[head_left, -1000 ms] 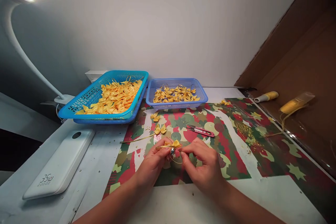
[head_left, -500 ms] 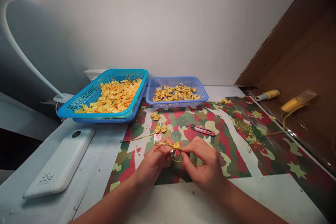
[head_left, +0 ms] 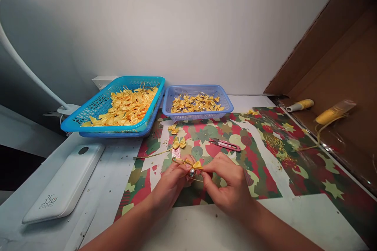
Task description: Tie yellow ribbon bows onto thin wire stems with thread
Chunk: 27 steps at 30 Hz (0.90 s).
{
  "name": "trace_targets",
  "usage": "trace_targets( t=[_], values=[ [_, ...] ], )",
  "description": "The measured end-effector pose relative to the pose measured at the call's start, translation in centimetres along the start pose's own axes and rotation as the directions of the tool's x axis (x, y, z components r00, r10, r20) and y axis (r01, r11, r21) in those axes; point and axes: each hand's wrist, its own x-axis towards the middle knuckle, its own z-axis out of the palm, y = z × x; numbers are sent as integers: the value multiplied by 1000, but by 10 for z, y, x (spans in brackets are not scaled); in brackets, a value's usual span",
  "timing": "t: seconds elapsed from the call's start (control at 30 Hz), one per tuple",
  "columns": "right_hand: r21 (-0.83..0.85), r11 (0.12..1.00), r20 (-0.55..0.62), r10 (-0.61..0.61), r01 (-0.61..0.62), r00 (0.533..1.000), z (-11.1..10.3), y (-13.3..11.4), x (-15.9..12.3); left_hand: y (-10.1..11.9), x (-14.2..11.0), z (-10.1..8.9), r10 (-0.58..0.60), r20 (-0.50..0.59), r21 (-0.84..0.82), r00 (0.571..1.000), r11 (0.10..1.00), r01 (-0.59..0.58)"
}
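Note:
Between my two hands is a yellow ribbon bow (head_left: 196, 164) with a gold cord and a small silver bell (head_left: 192, 173) below it. My left hand (head_left: 173, 176) pinches the bow's left side and the cord, whose loop sticks out above the fingers. Thumb and forefinger of my right hand (head_left: 226, 176) close on the bow's right edge; the exact grip is partly hidden. Just beyond lie two more yellow bows, the nearer bow (head_left: 179, 142) with a gold cord trailing left, the farther bow (head_left: 173, 129) behind it. Pink thread snips (head_left: 225, 144) rest past my right hand.
A turquoise basket (head_left: 70, 124) heaped with yellow bows stands at back left. Beside it, a smaller purple-blue basket (head_left: 200, 115) holds bows with cords. A white power bank (head_left: 63, 184) lies left, near a lamp (head_left: 23, 55). Thread spools (head_left: 335, 113) sit right, beside cardboard (head_left: 332, 43).
The view has shifted very slightly. Both hands keep nearly the same pose around the bow and bell; nothing has been let go or picked up.

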Motion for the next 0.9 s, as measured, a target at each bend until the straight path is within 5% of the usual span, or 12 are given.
trace_targets(
  t=[0.6, 0.9],
  values=[
    [-83, 994, 69, -60, 65, 996, -1, 2, -2, -4, 2, -4, 15, -50, 104, 999, 995, -10],
    [-28, 1000, 11, -5, 5, 1000, 3, 1, -3, -11, 0, -2, 272, -47, 314, 961, 918, -244]
  ],
)
